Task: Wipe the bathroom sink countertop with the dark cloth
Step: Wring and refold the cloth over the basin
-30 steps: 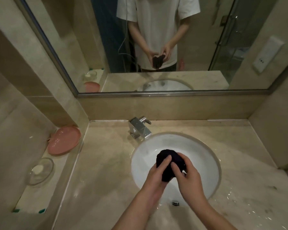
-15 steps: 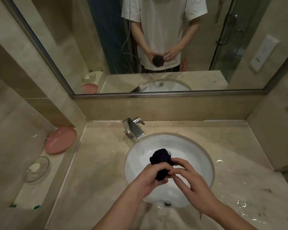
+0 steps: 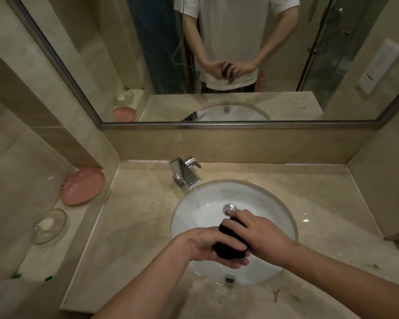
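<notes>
Cloth: dark bunched cloth point(image 3: 229, 246) is hanging above the white oval sink basin point(image 3: 198, 217).
Left hand point(image 3: 207, 246): fingers are cupping it underneath.
Right hand point(image 3: 260, 238): fingers are curling over it.

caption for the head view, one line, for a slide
Both hands, left hand and right hand, grip the balled dark cloth over the white sink.

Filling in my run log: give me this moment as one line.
stage: cloth prep | cloth: bunched, over sink | left hand: holds cloth | right hand: holds cloth | countertop: not touched by cloth
</notes>
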### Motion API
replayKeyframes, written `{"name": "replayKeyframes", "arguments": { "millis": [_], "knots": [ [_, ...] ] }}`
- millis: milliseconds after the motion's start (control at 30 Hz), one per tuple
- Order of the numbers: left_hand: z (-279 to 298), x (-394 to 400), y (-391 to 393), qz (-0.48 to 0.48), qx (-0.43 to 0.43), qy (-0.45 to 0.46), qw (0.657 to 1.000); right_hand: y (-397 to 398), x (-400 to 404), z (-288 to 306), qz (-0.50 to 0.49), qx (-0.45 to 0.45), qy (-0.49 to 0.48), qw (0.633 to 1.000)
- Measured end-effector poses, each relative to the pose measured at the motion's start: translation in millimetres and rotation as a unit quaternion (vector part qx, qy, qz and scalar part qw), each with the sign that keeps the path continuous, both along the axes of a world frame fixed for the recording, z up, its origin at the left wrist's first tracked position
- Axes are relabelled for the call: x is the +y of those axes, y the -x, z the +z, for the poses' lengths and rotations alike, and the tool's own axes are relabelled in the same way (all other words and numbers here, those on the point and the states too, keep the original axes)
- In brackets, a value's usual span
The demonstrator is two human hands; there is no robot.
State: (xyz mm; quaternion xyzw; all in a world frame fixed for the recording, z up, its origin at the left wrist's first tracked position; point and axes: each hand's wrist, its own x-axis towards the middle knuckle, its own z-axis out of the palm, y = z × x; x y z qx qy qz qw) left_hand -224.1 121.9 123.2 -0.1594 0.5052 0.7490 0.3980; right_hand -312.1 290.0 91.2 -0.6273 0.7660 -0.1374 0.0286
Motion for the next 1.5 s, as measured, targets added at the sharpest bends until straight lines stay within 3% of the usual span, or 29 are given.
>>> {"name": "replayKeyframes", "arguments": {
  "millis": [100, 300, 467, 567, 667, 833, 933, 1000, 1067, 1233, 1367, 1500],
  "knots": [
    [0.5, -0.8, 3.8, 0.020, -0.044, -0.046, 0.998, 4.9, -2.4, 4.1, 0.019, 0.051, -0.014, 0.998],
    [0.2, 11.2, 17.1, -0.037, -0.058, 0.090, 0.994, 19.3, -6.0, 4.2, 0.041, 0.121, -0.037, 0.991],
    [-5.4, 12.8, 19.1, -0.033, -0.007, 0.229, 0.973, 25.9, -23.5, 0.2, 0.038, 0.189, -0.148, 0.970],
    [-12.0, 13.4, 15.1, -0.031, 0.033, 0.327, 0.944, 25.1, -31.5, -12.7, 0.032, 0.179, -0.203, 0.962],
    [-16.3, 14.3, 12.1, -0.012, 0.037, 0.360, 0.932, 18.3, -40.7, -15.0, 0.025, 0.163, -0.216, 0.962],
    [-21.4, 11.0, 9.8, 0.025, 0.043, 0.307, 0.950, 19.1, -40.6, -6.8, -0.009, 0.104, -0.181, 0.978],
    [-17.8, -1.9, 9.6, 0.054, 0.027, 0.192, 0.979, 25.2, -30.0, -2.2, 0.001, 0.087, -0.066, 0.994],
    [-12.0, -14.5, 10.1, 0.079, -0.004, 0.095, 0.992, 28.5, -20.5, 0.1, 0.018, 0.054, -0.019, 0.998],
    [-4.8, -22.3, 9.8, 0.067, -0.023, 0.033, 0.997, 27.4, -14.9, 3.9, 0.046, 0.075, 0.012, 0.996],
    [7.8, -10.3, 16.1, -0.046, -0.028, 0.048, 0.997, 24.1, -25.0, 12.3, 0.091, 0.071, 0.055, 0.992],
    [4.5, -2.6, 19.9, -0.045, -0.027, 0.106, 0.993, 30.1, -25.4, 15.0, 0.097, 0.148, 0.045, 0.983],
    [-3.2, 9.7, 20.2, -0.001, -0.030, 0.162, 0.986, 30.9, -27.7, 6.5, 0.055, 0.167, 0.014, 0.984]
  ]
}}
